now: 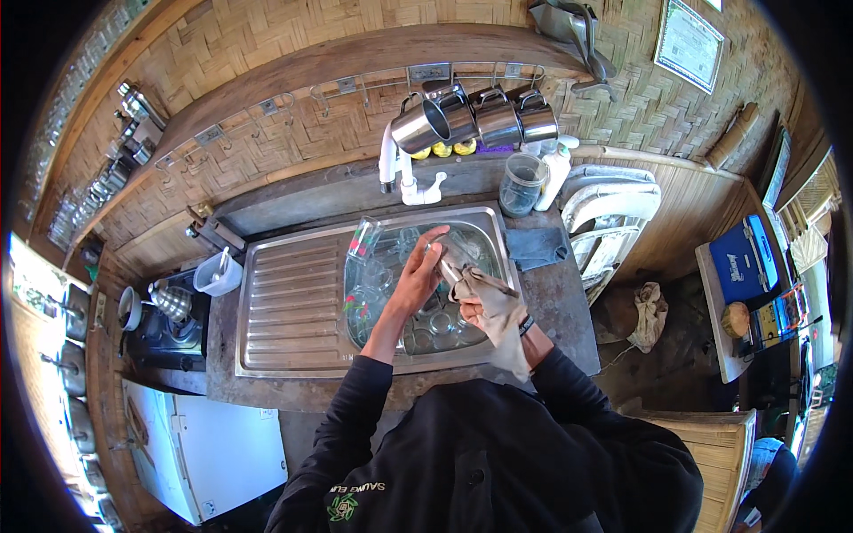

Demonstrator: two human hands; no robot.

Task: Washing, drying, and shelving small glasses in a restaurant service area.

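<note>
Over the sink basin (499, 266), my left hand (416, 282) is closed around a clear drinking glass (455, 245), tilted, its outline hard to make out against the glassware behind. My right hand (478, 313) grips a beige cloth (503, 322), partly covering the fingers. The cloth presses against the glass and one end hangs down past my wrist. Below my hands, several clear glasses (377, 274) lie in the basin. One glass with red and green marks (363, 240) leans at the basin's far left corner.
Left of the basin is a ribbed steel drainboard (293, 298). A white faucet (421, 188) stands behind, under hanging steel mugs (420, 126). A clear jar (522, 185), white bottle (554, 176) and grey folded cloth (537, 248) sit at right. A kettle (172, 302) is far left.
</note>
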